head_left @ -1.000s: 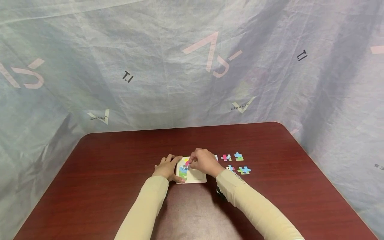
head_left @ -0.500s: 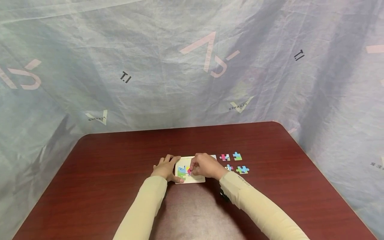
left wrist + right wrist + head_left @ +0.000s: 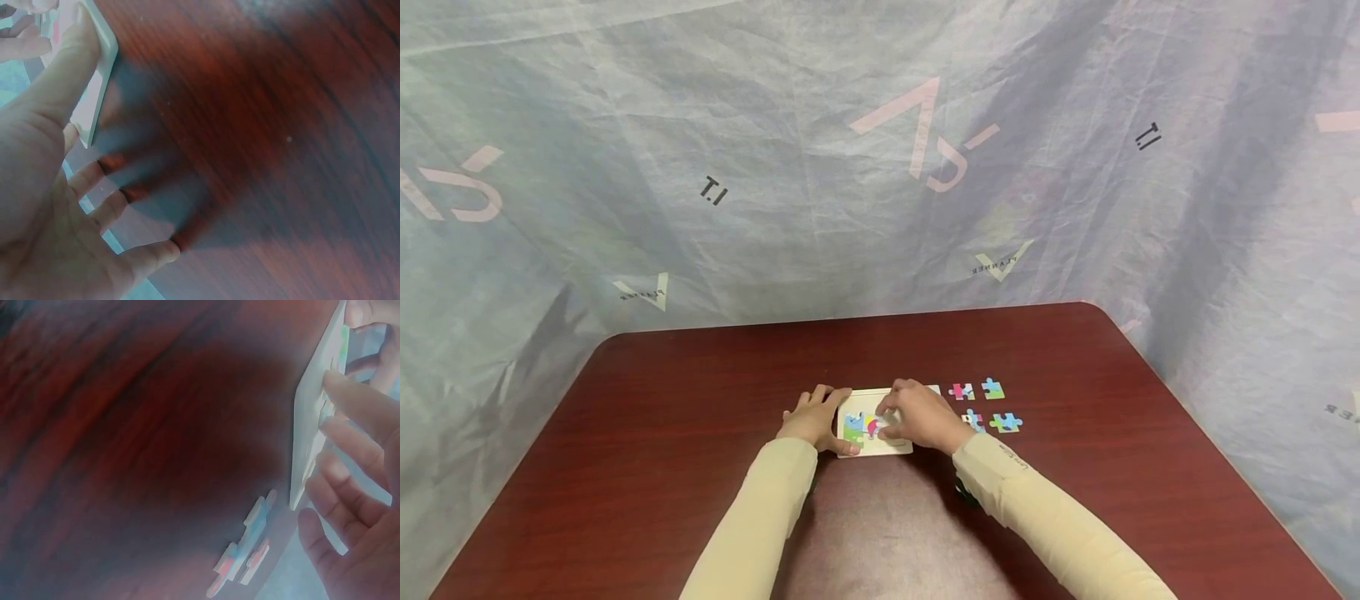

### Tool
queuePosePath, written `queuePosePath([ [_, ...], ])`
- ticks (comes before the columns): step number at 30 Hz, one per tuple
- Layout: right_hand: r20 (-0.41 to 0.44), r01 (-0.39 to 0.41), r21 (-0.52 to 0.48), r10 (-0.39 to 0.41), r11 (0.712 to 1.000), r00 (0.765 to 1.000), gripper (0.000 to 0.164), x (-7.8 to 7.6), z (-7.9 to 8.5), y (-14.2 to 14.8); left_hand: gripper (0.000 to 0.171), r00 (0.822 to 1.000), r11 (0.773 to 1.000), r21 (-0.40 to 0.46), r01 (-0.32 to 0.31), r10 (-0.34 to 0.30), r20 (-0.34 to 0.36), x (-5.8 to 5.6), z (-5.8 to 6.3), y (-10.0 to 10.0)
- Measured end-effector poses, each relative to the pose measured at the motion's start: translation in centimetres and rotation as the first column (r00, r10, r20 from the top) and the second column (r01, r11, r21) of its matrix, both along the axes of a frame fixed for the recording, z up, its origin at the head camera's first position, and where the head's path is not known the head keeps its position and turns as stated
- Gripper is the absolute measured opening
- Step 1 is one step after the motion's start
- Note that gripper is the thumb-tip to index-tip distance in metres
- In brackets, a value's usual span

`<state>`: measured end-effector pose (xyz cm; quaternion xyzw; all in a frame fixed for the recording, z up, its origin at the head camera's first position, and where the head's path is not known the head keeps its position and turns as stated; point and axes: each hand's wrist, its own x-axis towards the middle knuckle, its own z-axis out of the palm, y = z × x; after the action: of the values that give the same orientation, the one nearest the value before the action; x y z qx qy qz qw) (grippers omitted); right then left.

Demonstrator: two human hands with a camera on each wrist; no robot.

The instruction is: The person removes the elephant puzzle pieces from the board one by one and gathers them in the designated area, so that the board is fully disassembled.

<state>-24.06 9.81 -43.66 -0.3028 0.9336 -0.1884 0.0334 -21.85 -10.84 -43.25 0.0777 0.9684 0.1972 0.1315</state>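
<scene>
A pale puzzle board point(image 3: 887, 451) lies flat on the table. My left hand point(image 3: 808, 422) is at its left side with fingers spread, the thumb lying over the near-left corner and the index finger at the far-left one. Blue-and-green puzzle pieces point(image 3: 853, 427) are set in the board's left part. Beside them lies a pink-and-yellow puzzle piece point(image 3: 872, 425). My right hand point(image 3: 921, 414) hovers low over the board's right half, thumb and index fingertips apart at that piece's right edge. In the right wrist view the right thumb point(image 3: 353, 397) touches the board and the other fingers extend loosely.
Several loose puzzle pieces point(image 3: 992, 388) lie on the dark red table point(image 3: 700, 467) right of the board, some partly hidden by my right hand. A grey printed cloth point(image 3: 820, 208) hangs behind and beside the table.
My right hand moved the pink-and-yellow piece down toward the near side of the board, beside the blue one. Its fingers have since loosened, showing more of the piece. The left hand stays at the board.
</scene>
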Motion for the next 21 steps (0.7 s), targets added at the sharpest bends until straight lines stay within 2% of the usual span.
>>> queuePosePath([
  [6, -0.024, -0.024, -0.009, 0.024, 1.0, 0.999, 0.023, 0.0, 0.1, 0.1, 0.095, 1.0, 1.0, 0.008, 0.003, -0.003, 0.004, 0.0, 0.6, 0.0],
  [10, -0.029, -0.019, -0.015, 0.019, 1.0, 0.999, 0.024, 0.1, 0.3, 0.5, 0.095, 1.0, 1.0, 0.02, 0.009, -0.009, -0.009, -0.3, -0.2, 0.0],
  [13, -0.014, -0.006, -0.042, 0.006, 0.999, 1.0, 0.023, 0.2, 0.5, 1.1, 0.095, 1.0, 1.0, 0.022, 0.009, -0.009, -0.011, -0.2, -0.2, 0.1],
  [21, -0.012, -0.025, -0.111, 0.024, 0.994, 1.0, 0.021, 0.6, 1.6, 3.1, 0.093, 1.0, 0.999, 0.036, -0.003, 0.002, 0.03, 0.8, 2.0, 0.2],
])
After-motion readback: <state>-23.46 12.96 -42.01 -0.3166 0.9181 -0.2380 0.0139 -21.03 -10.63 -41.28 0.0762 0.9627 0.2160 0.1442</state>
